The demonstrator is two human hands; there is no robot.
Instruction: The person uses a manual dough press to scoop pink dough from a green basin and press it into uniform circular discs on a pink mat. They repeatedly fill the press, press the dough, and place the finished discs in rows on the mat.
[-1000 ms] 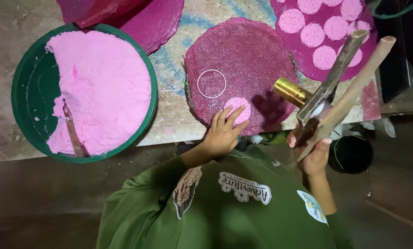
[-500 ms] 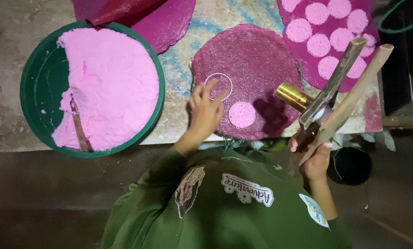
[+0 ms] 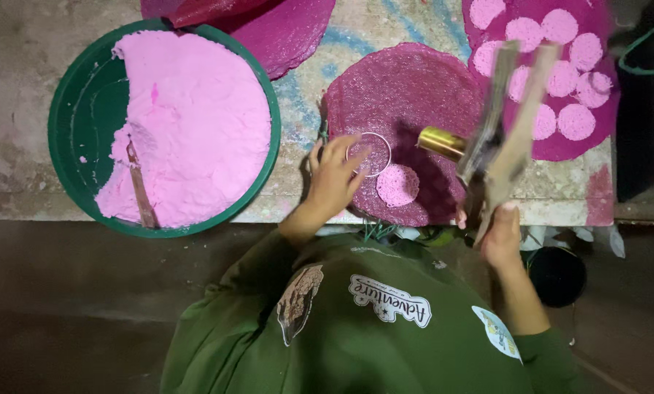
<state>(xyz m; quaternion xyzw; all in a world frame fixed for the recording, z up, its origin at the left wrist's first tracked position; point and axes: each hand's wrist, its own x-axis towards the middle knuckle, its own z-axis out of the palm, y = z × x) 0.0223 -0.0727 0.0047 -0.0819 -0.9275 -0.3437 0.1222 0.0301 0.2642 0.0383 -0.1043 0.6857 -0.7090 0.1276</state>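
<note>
The ring (image 3: 368, 154) looks like thin shiny metal, sitting on a rough, grainy magenta mat (image 3: 407, 95). Brass tube (image 3: 442, 142) is glossy, the paddle (image 3: 513, 149) plain matt wood. Green basin (image 3: 68, 146) is smooth plastic, the pink dough (image 3: 195, 124) powdery.

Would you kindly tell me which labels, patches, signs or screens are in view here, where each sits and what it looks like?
Word patch: middle of the green shirt, white curved banner with dark lettering.
Picture patch: left of it, shield-like, brown and pale.
Small patch: near the sleeve under the right hand, rounded, white, blue and yellow.
No packages, signs or screens show.
</note>
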